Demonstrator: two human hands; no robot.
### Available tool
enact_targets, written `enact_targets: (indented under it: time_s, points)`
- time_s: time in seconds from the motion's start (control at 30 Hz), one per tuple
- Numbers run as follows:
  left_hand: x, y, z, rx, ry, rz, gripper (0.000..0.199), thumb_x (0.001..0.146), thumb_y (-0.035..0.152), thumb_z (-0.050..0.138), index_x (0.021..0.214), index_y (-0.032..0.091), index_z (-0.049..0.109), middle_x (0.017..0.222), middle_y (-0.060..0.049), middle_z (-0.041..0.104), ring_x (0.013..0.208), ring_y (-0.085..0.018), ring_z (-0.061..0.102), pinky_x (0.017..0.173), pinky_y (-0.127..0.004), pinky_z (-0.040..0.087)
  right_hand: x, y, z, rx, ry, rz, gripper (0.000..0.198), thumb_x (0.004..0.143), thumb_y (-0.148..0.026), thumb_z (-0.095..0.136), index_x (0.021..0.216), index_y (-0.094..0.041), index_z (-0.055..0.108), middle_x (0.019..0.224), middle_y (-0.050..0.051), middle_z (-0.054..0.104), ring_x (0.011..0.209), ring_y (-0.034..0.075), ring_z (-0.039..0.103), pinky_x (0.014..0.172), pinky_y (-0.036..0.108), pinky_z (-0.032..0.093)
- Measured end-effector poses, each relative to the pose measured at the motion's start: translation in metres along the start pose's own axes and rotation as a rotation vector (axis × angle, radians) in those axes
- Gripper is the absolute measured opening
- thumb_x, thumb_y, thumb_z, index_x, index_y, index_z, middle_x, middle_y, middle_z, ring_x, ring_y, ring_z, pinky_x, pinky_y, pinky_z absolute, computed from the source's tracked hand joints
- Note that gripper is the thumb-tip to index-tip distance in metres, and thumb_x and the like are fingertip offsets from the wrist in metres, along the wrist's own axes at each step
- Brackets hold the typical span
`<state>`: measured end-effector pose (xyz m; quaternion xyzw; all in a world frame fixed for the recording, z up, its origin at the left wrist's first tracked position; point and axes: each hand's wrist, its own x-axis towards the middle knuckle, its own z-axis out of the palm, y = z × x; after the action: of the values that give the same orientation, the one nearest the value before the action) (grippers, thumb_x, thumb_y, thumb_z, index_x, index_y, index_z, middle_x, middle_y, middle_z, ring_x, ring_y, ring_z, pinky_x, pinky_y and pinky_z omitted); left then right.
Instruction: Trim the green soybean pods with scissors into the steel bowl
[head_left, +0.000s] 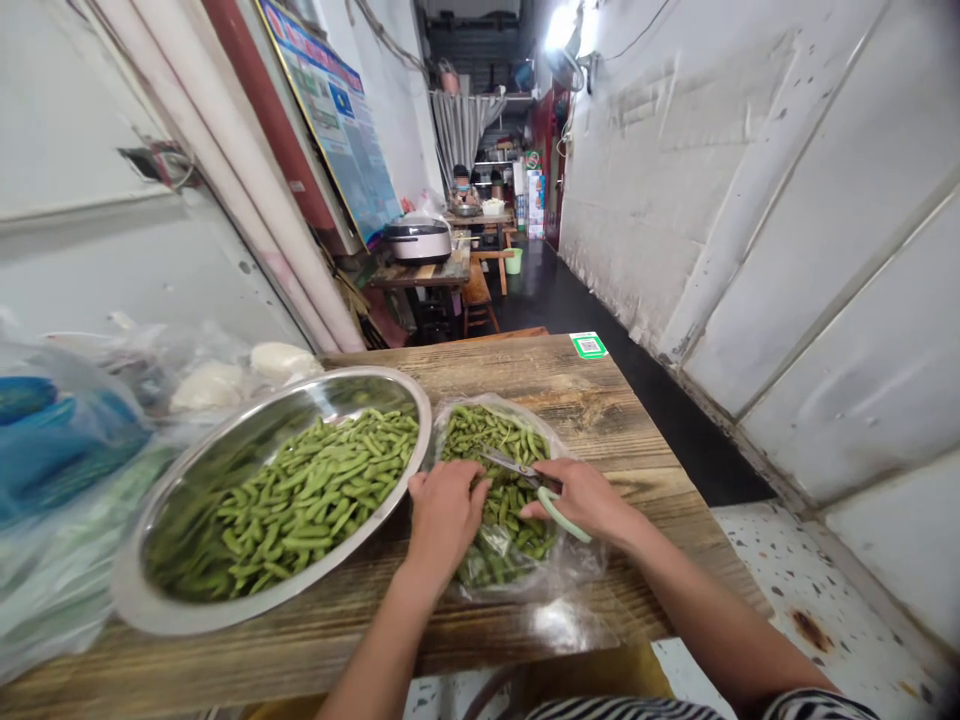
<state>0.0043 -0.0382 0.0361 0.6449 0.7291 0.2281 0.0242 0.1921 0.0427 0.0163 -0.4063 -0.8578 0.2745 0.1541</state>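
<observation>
My right hand (pixel 585 497) grips a pair of scissors (pixel 564 515) with pale green handles. Their metal blades point left over a clear plastic bag (pixel 491 590) of green edamame pods (pixel 517 500). At the bag's left side, my left hand (pixel 446 515) is bent over the pods with thumb and forefinger close together, near the blade tips. What lies between those fingers is too small to make out. Left of it stands a large oval steel basin (pixel 424 400), tilted in view, with many loose edamame pods (pixel 322 490) inside.
Everything rests on a wooden table (pixel 637 440) with a green QR code card (pixel 589 345) at its far edge. Plastic bags (pixel 67 450) crowd the left side. Beyond are a rice cooker (pixel 418 240) on another table, a stool, and a person (pixel 463 188) seated far back.
</observation>
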Motion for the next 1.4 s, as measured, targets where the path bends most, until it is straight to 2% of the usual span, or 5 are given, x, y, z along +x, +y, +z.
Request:
enact_targets:
  time_s: [0.23,0.53,0.67,0.93,1.4]
  points:
    - [0.003,-0.006,0.009,-0.45,0.109,-0.193,0.018,0.081,0.033,0.051,0.085,0.021,0.063,0.078,-0.003,0.068,0.073,-0.019,0.061,0.069,-0.029,0.043,0.0,-0.001,-0.001,0.123,0.025,-0.007,0.058,0.064,-0.06,0.067,0.106,-0.02,0.067,0.077,0.003,0.064,0.063,0.016,0.054,0.057,0.023,0.037]
    - [0.001,-0.009,0.013,-0.598,0.158,-0.214,0.015,0.077,0.033,0.057,0.081,0.02,0.064,0.075,-0.002,0.068,0.07,-0.018,0.062,0.069,-0.029,0.045,-0.004,-0.006,0.001,0.141,-0.064,-0.038,0.051,0.065,-0.062,0.065,0.094,-0.02,0.068,0.062,-0.003,0.053,0.056,0.011,0.043,0.053,0.021,0.03]
    - [0.001,-0.013,0.018,-0.648,0.13,-0.246,0.018,0.075,0.033,0.059,0.084,0.02,0.067,0.077,-0.004,0.07,0.071,-0.02,0.064,0.07,-0.031,0.047,-0.004,-0.005,0.005,0.154,-0.085,-0.028,0.048,0.067,-0.062,0.064,0.085,-0.018,0.068,0.056,-0.004,0.048,0.053,0.01,0.037,0.05,0.021,0.026]
    - [0.0,-0.021,0.029,-0.732,0.101,-0.297,0.028,0.073,0.037,0.061,0.093,0.018,0.068,0.082,-0.006,0.072,0.072,-0.02,0.065,0.068,-0.031,0.05,-0.004,-0.003,0.008,0.185,-0.152,-0.029,0.05,0.068,-0.062,0.062,0.093,-0.019,0.067,0.062,-0.003,0.053,0.055,0.011,0.042,0.051,0.02,0.027]
    - [0.002,-0.013,0.03,-0.852,-0.087,-0.356,0.015,0.072,0.034,0.059,0.073,0.019,0.059,0.058,0.003,0.06,0.05,-0.014,0.06,0.047,-0.024,0.046,-0.005,-0.005,0.005,0.095,-0.135,-0.017,0.046,0.068,-0.061,0.063,0.072,-0.016,0.064,0.056,-0.003,0.048,0.054,0.01,0.042,0.048,0.021,0.024]
